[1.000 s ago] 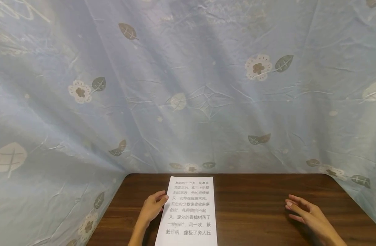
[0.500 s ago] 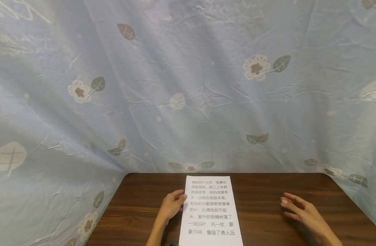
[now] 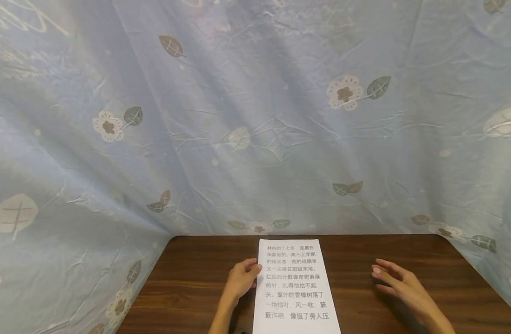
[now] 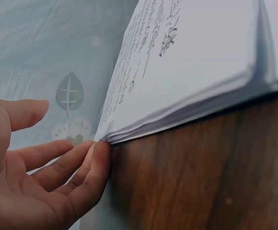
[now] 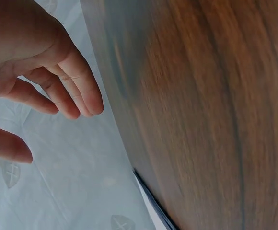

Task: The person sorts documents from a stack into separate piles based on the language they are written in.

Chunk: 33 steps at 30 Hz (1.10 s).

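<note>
A stack of white sheets (image 3: pixel 294 287) printed with lines of Chinese characters lies on the brown wooden table (image 3: pixel 188 283). My left hand (image 3: pixel 242 280) is at its left edge. In the left wrist view the fingertips (image 4: pixel 100 151) of that hand touch the side of the paper stack (image 4: pixel 201 52), whose layered edges show; the thumb stands apart from the sheets. My right hand (image 3: pixel 401 283) is held over the table to the right of the stack, holding nothing. The right wrist view shows this right hand (image 5: pixel 48 81) with relaxed fingers and the thumb spread away.
A pale blue sheet (image 3: pixel 280 185) with a leaf and flower print hangs behind the table and along both sides. In the right wrist view a thin dark edge (image 5: pixel 154 201) with white beside it shows at the bottom.
The paper stack and my left hand have slid to the right across the table. My right hand has shifted a little to the left, towards the stack.
</note>
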Available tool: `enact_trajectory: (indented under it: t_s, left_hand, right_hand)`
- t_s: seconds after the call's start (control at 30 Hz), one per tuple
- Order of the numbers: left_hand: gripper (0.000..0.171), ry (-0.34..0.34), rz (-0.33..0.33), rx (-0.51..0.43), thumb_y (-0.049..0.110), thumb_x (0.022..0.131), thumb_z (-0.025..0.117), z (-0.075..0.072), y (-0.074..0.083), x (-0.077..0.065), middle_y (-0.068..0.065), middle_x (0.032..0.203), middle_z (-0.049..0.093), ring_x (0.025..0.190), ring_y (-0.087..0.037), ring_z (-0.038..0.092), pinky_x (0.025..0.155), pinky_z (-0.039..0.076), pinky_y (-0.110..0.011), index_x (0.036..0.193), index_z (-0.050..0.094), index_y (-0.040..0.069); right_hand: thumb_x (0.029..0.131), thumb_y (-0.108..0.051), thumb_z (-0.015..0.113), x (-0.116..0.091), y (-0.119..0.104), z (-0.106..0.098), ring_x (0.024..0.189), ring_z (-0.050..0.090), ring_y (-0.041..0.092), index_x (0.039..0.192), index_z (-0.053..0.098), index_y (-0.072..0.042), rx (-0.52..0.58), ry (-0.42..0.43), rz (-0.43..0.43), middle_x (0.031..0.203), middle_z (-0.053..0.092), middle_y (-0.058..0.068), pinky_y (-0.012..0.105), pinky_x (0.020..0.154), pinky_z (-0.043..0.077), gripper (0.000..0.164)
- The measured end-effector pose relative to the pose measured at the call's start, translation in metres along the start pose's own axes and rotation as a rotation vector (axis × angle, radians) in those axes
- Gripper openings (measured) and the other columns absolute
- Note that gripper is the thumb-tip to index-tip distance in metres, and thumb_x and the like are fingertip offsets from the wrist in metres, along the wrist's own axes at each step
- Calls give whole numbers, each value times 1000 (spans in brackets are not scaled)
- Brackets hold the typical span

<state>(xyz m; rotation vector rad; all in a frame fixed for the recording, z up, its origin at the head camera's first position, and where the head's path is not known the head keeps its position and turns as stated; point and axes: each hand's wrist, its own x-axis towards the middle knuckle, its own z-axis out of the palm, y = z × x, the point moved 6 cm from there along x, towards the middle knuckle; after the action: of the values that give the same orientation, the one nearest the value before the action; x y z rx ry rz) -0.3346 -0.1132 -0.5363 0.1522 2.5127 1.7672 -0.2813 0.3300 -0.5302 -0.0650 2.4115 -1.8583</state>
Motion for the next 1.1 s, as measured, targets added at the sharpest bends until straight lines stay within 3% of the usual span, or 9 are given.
enact_trajectory:
  t_s: [0.13,0.3,0.4,0.57,0.73,0.93,1.1]
  left_hand:
    - [57,12,0,6,26,105,67,-1,0,0,-33,135,68,102,-33,76,78,68,-39,147,55,-12]
    - [56,31,22,44,24,103,71,-3,-3,2,-31,128,71,92,-26,76,74,67,-35,143,57,-13]
    - [54,40,29,77,22,101,73,-4,-5,3,-25,119,73,85,-23,74,70,66,-33,140,61,-13]
    - [47,44,30,112,19,99,76,-2,-9,5,-11,100,73,74,-17,69,62,63,-29,134,66,-12]
    - [41,47,47,118,15,98,76,0,-9,5,-8,90,69,69,-15,66,58,60,-26,128,70,-11]
    - [38,59,53,119,13,97,76,-1,-8,4,-8,88,71,68,-14,65,56,59,-25,126,72,-11]
    - [36,57,41,119,13,98,75,-2,-9,4,-7,90,74,69,-12,65,57,60,-24,125,73,-9]
  right_hand:
    - [114,-31,54,1,-2,6,118,69,-1,162,27,14,-8,-8,5,161,40,38,37,100,63,71]
    - [113,-33,55,9,-4,24,132,67,34,160,31,14,-28,-25,26,160,40,40,37,97,64,71]
    - [112,-32,56,14,-5,39,131,66,44,157,33,17,-33,-56,26,157,42,42,37,94,66,70]
    - [111,-31,58,25,-4,65,114,73,33,153,38,19,-34,-91,51,145,56,40,35,85,67,68]
    - [108,-32,65,35,-3,85,96,71,22,147,51,14,-69,-46,93,128,70,25,33,74,66,62]
    - [105,-26,69,40,-2,102,82,68,20,141,62,9,-139,13,106,105,72,11,30,64,63,51]
    - [102,-22,71,42,-1,107,76,65,20,136,69,4,-194,78,124,93,70,7,31,59,60,43]
